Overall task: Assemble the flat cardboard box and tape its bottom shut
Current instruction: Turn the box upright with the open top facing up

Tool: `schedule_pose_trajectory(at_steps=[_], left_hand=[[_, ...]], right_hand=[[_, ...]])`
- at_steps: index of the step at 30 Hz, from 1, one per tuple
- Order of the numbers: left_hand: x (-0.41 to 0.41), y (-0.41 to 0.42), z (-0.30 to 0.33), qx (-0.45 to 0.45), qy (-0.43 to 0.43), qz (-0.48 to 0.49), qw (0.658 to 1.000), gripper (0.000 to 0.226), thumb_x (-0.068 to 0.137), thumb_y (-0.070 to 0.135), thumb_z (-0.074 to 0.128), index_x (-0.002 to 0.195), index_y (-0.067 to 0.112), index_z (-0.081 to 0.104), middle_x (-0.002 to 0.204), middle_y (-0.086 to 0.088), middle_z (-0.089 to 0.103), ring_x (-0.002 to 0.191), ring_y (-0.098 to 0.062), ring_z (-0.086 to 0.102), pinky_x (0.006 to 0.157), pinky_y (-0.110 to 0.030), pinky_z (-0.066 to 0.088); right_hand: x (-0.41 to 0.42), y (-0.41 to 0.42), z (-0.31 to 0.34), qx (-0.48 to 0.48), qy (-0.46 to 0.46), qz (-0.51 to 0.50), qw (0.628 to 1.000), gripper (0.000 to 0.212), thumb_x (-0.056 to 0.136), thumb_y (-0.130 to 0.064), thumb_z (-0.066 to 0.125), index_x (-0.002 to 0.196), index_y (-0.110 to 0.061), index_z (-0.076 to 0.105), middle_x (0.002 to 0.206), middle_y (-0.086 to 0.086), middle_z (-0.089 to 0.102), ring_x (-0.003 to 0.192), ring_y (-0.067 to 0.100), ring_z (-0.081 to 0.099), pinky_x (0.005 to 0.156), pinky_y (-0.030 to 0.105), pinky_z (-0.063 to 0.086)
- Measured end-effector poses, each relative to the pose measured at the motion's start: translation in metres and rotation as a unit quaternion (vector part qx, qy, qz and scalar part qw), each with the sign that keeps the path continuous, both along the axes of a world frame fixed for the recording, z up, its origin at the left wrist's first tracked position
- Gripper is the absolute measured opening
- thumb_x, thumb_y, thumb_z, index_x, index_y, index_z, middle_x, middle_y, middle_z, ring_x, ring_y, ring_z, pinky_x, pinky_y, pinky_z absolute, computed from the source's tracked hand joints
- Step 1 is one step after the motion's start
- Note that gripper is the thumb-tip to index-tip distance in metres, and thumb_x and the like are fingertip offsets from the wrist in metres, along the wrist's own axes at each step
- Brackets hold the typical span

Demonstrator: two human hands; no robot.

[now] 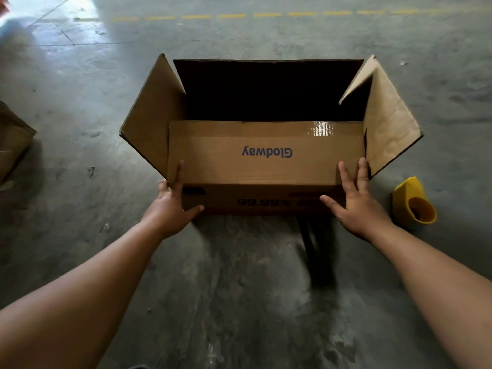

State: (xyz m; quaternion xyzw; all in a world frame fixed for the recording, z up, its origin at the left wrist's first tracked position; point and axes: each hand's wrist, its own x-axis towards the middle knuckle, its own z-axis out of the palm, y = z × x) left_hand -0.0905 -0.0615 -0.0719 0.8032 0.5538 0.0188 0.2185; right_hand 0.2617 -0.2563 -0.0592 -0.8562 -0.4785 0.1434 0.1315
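A brown cardboard box stands squared up on the concrete floor, its open side facing up and its inside dark. The near long flap, printed "Glodway" upside down, is folded over the opening. Both short side flaps stick out and up at left and right. My left hand holds the near left corner, fingers on the flap and thumb on the box's front wall. At the near right corner my right hand grips the same way. A yellow tape dispenser lies on the floor just right of the box.
Another piece of brown cardboard lies at the left edge of the view. A dashed yellow line runs across the floor far behind the box. Bare concrete floor lies between me and the box.
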Motion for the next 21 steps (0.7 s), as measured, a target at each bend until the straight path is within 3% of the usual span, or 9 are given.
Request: schedule_pose_trajectory(at_steps=[3, 5, 8, 11, 13, 16, 21], left_hand=[[-0.001, 0.0, 0.005, 0.002, 0.008, -0.003, 1.0, 0.111, 0.086, 0.059, 0.061, 0.13, 0.059, -0.041, 0.158, -0.021, 0.019, 0.125, -0.041, 0.053, 0.091, -0.052, 0.054], [-0.002, 0.002, 0.011, 0.015, 0.049, -0.018, 0.999, 0.107, 0.087, 0.065, 0.055, 0.133, 0.056, -0.041, 0.148, -0.018, 0.042, 0.109, -0.035, 0.064, 0.075, -0.045, 0.058], [0.005, 0.002, 0.025, 0.083, 0.123, -0.007, 0.989, 0.095, 0.085, 0.075, 0.041, 0.15, 0.044, -0.022, 0.122, -0.012, 0.065, 0.091, -0.029, 0.067, 0.058, -0.032, 0.054], [0.018, 0.004, 0.044, 0.146, 0.088, 0.005, 0.985, 0.089, 0.083, 0.079, 0.039, 0.155, 0.033, 0.014, 0.131, -0.01, 0.06, 0.107, -0.032, 0.064, 0.072, -0.041, 0.057], [0.029, 0.005, 0.06, 0.154, 0.049, -0.014, 0.987, 0.087, 0.083, 0.078, 0.043, 0.153, 0.029, 0.023, 0.138, -0.008, 0.052, 0.114, -0.032, 0.06, 0.08, -0.044, 0.056], [0.046, 0.012, 0.089, 0.16, 0.054, -0.043, 0.985, 0.086, 0.082, 0.078, 0.045, 0.149, 0.026, 0.033, 0.137, -0.005, 0.05, 0.112, -0.028, 0.06, 0.076, -0.043, 0.057], [0.069, 0.028, 0.139, 0.161, 0.133, -0.132, 0.969, 0.084, 0.08, 0.079, 0.048, 0.146, 0.027, 0.042, 0.142, -0.006, 0.045, 0.117, -0.026, 0.057, 0.084, -0.042, 0.054]], right_hand=[[-0.002, 0.001, 0.01, -0.019, -0.01, -0.009, 1.0, 0.085, 0.082, -0.074, 0.037, 0.147, -0.049, -0.012, 0.153, -0.01, -0.038, 0.139, 0.034, 0.035, 0.096, 0.049, 0.046], [-0.004, 0.005, 0.019, -0.037, -0.021, -0.018, 0.999, 0.087, 0.08, -0.077, 0.036, 0.149, -0.046, -0.009, 0.156, -0.006, -0.033, 0.135, 0.034, 0.04, 0.093, 0.046, 0.046], [-0.008, 0.011, 0.035, -0.062, -0.043, -0.032, 0.997, 0.09, 0.078, -0.081, 0.032, 0.151, -0.04, -0.001, 0.16, 0.002, -0.021, 0.134, 0.036, 0.042, 0.094, 0.046, 0.045], [-0.012, 0.022, 0.052, -0.093, -0.078, -0.049, 0.991, 0.09, 0.079, -0.08, 0.031, 0.153, -0.033, 0.01, 0.162, 0.011, -0.003, 0.134, 0.041, 0.039, 0.097, 0.048, 0.043], [-0.011, 0.03, 0.068, -0.105, -0.103, -0.054, 0.988, 0.09, 0.078, -0.081, 0.03, 0.151, -0.03, 0.017, 0.158, 0.015, 0.017, 0.131, 0.041, 0.041, 0.095, 0.049, 0.045], [-0.004, 0.04, 0.095, -0.097, -0.131, -0.024, 0.986, 0.092, 0.075, -0.084, 0.027, 0.147, -0.027, 0.027, 0.144, 0.013, 0.043, 0.124, 0.038, 0.048, 0.093, 0.048, 0.047], [0.007, 0.054, 0.142, -0.09, -0.157, 0.017, 0.983, 0.092, 0.076, -0.083, 0.029, 0.149, -0.028, 0.027, 0.147, 0.01, 0.045, 0.128, 0.033, 0.048, 0.095, 0.043, 0.045]])
